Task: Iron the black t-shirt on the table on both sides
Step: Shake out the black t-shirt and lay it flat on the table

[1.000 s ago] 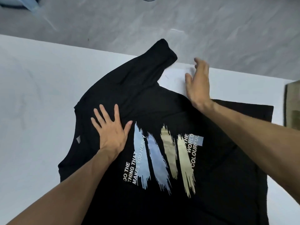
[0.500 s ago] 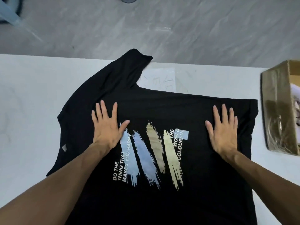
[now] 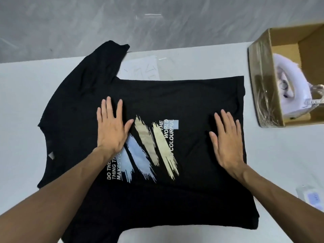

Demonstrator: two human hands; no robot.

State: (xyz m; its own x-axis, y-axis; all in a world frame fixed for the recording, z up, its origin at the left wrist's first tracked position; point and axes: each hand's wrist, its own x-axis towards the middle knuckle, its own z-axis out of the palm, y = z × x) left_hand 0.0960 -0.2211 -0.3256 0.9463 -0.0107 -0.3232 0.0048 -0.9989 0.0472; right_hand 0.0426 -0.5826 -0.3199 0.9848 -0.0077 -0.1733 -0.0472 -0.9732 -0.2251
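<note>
I judge this to be the smoothing step: the cloth is being flattened before any heat goes on. The black t-shirt (image 3: 184,95) lies print-up across the white table (image 3: 21,102), collar end towards 9 o'clock and hem towards 3 o'clock. One sleeve (image 3: 105,64) runs out at 11 o'clock as far as the table's far edge.

Both hands lie palm-down on the fabric with fingers straight and slightly spread, gripping nothing. My left hand (image 3: 112,128) presses on the chest at 9 o'clock of the printed design (image 3: 152,146), its heel covering part of the lettering and its thumb touching the nearest beige stroke. My right hand (image 3: 228,142) presses at 3 o'clock of the design, just inside the hem. The fingers (image 3: 226,120) of both hands point to 12 o'clock, so the shirt sits wholly under them rather than between them.

The iron (image 3: 287,88) rests inside the cardboard box (image 3: 263,85) at 2 o'clock, well apart from either hand. As I see it, the next move calls for lifting the right hand off and reaching to the box for the iron's handle while the left pins the cloth. That rumpled sleeve likely wants a flattening pass too.
</note>
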